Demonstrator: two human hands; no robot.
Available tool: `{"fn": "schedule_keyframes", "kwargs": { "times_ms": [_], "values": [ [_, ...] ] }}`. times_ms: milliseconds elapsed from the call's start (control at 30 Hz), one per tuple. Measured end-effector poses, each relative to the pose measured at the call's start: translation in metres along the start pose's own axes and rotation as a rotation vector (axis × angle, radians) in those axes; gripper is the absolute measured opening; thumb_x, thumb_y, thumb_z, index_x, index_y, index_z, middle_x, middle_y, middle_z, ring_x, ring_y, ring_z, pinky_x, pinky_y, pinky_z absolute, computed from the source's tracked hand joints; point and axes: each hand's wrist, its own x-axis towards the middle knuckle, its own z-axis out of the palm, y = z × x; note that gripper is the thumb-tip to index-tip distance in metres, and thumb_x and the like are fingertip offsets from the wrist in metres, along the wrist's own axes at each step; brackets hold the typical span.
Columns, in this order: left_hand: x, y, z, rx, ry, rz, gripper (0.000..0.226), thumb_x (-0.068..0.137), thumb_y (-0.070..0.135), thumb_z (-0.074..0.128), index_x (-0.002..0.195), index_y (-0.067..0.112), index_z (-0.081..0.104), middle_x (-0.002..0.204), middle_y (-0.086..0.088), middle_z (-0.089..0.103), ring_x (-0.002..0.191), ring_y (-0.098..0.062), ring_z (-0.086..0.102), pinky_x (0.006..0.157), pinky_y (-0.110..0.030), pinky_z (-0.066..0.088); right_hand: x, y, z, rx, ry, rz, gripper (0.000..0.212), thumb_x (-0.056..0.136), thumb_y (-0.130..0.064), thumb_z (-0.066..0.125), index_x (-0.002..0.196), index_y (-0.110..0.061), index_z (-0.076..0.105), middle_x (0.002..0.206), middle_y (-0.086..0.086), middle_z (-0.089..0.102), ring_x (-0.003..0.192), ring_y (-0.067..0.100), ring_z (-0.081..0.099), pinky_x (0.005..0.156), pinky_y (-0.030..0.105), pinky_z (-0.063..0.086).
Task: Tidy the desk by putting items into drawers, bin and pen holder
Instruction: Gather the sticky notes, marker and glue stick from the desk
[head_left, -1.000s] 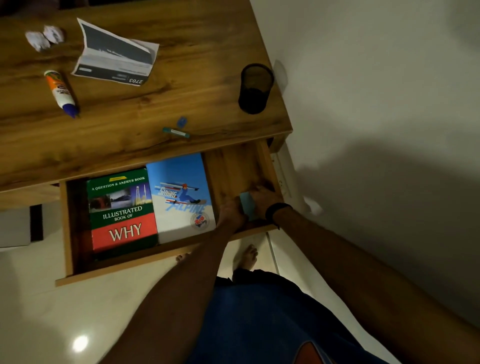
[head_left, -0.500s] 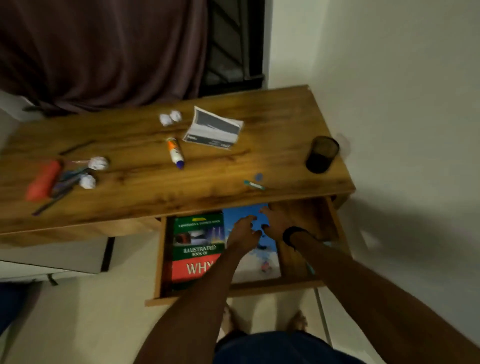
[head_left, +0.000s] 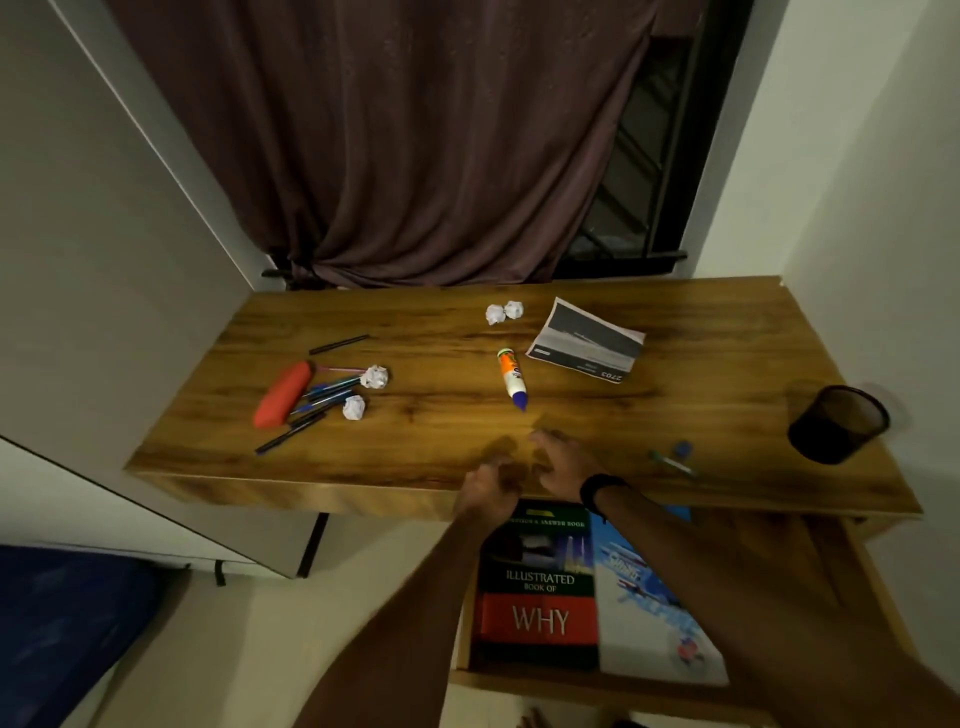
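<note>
Hands hover over the bench's (head_left: 701, 332) front edge at lower centre: the left hand (head_left: 485, 486) loosely curled, the right hand (head_left: 563, 465) spread open, both gripping nothing. Below them the drawer (head_left: 862, 582) stands open with two books inside. I judge a fresh pick is starting. Nearest is the glue bottle (head_left: 511, 378), just beyond the fingers; it wants a reach forward, then the drawer. Pens (head_left: 322, 397) and paper balls (head_left: 375, 376) wait at centre left.
</note>
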Motion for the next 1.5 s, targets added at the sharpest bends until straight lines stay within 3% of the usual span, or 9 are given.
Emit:
{"fn": "schedule_keyframes", "kwargs": {
  "times_ms": [300,533,733,967,1033,1167,1333,1400,1500],
  "values": [
    [0.036,-0.032,-0.021,0.11,-0.012,0.013,0.039,0.085,0.02,0.063,0.124,0.015,0.06,0.126,-0.011,0.062,0.113,-0.03,0.062,0.094,-0.039,0.052,0.081,-0.006,0.007,0.137,0.057,0.125,0.056,0.09,-0.031,0.058,0.14,-0.017,0.038,0.137,0.012,0.05,0.123,0.032,0.052,0.1,0.041,0.046],
    [0.058,-0.043,-0.04,0.163,0.002,-0.026,0.034,0.09,0.017,0.06,0.122,0.005,0.059,0.124,-0.015,0.06,0.114,-0.034,0.058,0.094,-0.041,0.051,0.139,-0.002,0.013,0.278,0.188,0.3,0.095,0.088,-0.036,0.064,0.154,-0.014,0.001,0.152,0.015,0.032,0.135,0.035,0.04,0.105,0.047,0.04],
    [0.064,-0.072,-0.044,0.17,-0.017,0.032,0.029,0.091,0.01,0.06,0.119,0.003,0.061,0.121,-0.017,0.062,0.113,-0.035,0.059,0.095,-0.043,0.049,0.179,-0.004,0.014,0.159,0.228,0.344,0.09,0.086,-0.054,0.059,0.152,-0.011,0.015,0.147,0.016,0.038,0.13,0.036,0.045,0.099,0.046,0.045],
    [0.073,-0.105,-0.045,0.045,-0.082,-0.026,0.041,0.087,0.022,0.066,0.127,0.015,0.056,0.126,-0.008,0.06,0.113,-0.027,0.06,0.094,-0.037,0.051,0.187,-0.008,0.027,0.067,0.236,0.375,0.06,0.088,-0.042,0.059,0.138,-0.012,0.041,0.136,0.014,0.05,0.122,0.034,0.052,0.096,0.044,0.047],
    [0.079,-0.102,-0.046,0.006,-0.09,-0.038,0.04,0.087,0.022,0.064,0.126,0.017,0.056,0.125,-0.008,0.061,0.113,-0.026,0.06,0.091,-0.033,0.05,0.169,-0.005,0.028,0.176,0.196,0.322,0.05,0.087,-0.037,0.063,0.13,-0.015,0.051,0.129,0.012,0.057,0.116,0.031,0.056,0.094,0.042,0.048],
    [0.081,-0.077,-0.045,-0.097,-0.08,0.009,0.044,0.088,0.026,0.064,0.129,0.014,0.053,0.122,-0.004,0.058,0.113,-0.022,0.057,0.09,-0.032,0.047,0.107,0.008,0.021,0.672,0.077,0.283,0.043,0.083,-0.03,0.073,0.121,-0.015,0.059,0.108,0.007,0.066,0.089,0.017,0.063,0.078,0.028,0.052],
    [0.081,-0.034,-0.014,-0.151,-0.105,0.105,0.075,0.078,0.048,0.071,0.141,0.027,0.038,0.143,-0.004,0.045,0.129,-0.025,0.044,0.102,-0.04,0.04,0.026,0.032,0.002,1.005,0.134,0.343,0.038,0.077,-0.02,0.08,0.111,-0.006,0.068,0.102,0.008,0.071,0.078,0.014,0.066,0.082,0.028,0.056],
    [0.074,-0.021,0.006,-0.154,-0.232,0.209,0.07,0.074,0.05,0.074,0.136,0.027,0.047,0.133,-0.002,0.056,0.12,-0.022,0.053,0.099,-0.042,0.047,-0.004,0.043,-0.004,1.051,0.163,0.347,0.032,0.078,-0.019,0.079,0.106,-0.005,0.071,0.098,0.007,0.072,0.077,0.014,0.064,0.077,0.025,0.055],
    [0.049,-0.005,0.038,-0.11,-0.36,0.344,0.04,0.076,0.045,0.074,0.107,0.022,0.064,0.094,-0.004,0.071,0.086,-0.021,0.066,0.075,-0.037,0.051,-0.041,0.056,-0.003,1.128,0.195,0.363,0.021,0.08,-0.027,0.077,0.092,-0.01,0.074,0.086,0.005,0.072,0.07,0.012,0.063,0.069,0.022,0.054]
  ]
}}
